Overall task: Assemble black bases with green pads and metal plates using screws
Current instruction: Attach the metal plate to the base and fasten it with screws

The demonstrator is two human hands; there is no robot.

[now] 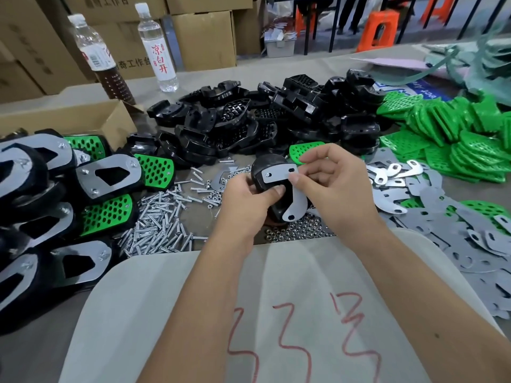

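Two hands: left hand (246,193) grips black base (266,168); right hand (331,175) pinches grey metal plate (279,174).

Small factory/assembly workshop. Table (193,78) piled w/ bulk parts: heap of black bases (249,120), stacks of green pads (456,134), metal plates (456,230), loose screws (157,225), nuts (298,230). Finished units (83,189) lined up at left. Cardboard cartons (204,37) stacked behind, orange plastic stools (378,30) at back.

Two plastic bottles (154,42) stand far left before stacked cardboard boxes (203,37); orange stools (380,29) sit far right.
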